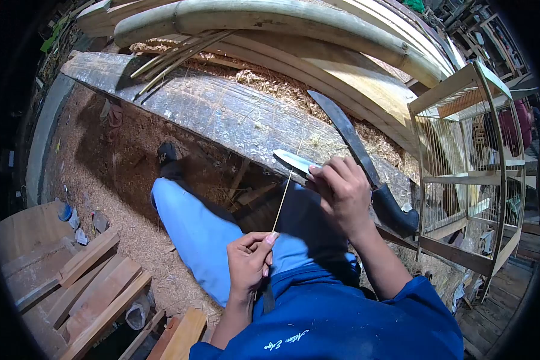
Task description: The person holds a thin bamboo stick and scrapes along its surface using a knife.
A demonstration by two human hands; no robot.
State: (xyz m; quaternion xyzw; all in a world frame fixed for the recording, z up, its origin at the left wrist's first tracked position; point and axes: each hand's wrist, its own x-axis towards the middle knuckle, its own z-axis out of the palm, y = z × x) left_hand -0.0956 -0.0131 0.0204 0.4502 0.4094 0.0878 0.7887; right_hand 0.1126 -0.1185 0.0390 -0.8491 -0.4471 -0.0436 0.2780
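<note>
Between the thumb and fingers of my left hand is a thin bamboo stick, which slants up and away from me. My right hand is closed round the handle of a knife, its blade pointing left. The blade lies across the upper part of the stick, close above the wooden bench; whether it touches the wood I cannot tell. The knife's handle is mostly hidden in my fingers. Just beyond my right hand a machete with a black handle rests on the bench.
Several thin bamboo strips lie on the bench's far left. Behind it are a thick bamboo pole, planks and shavings. A wooden cage with thin bars stands at right. Cut wood pieces are piled at lower left.
</note>
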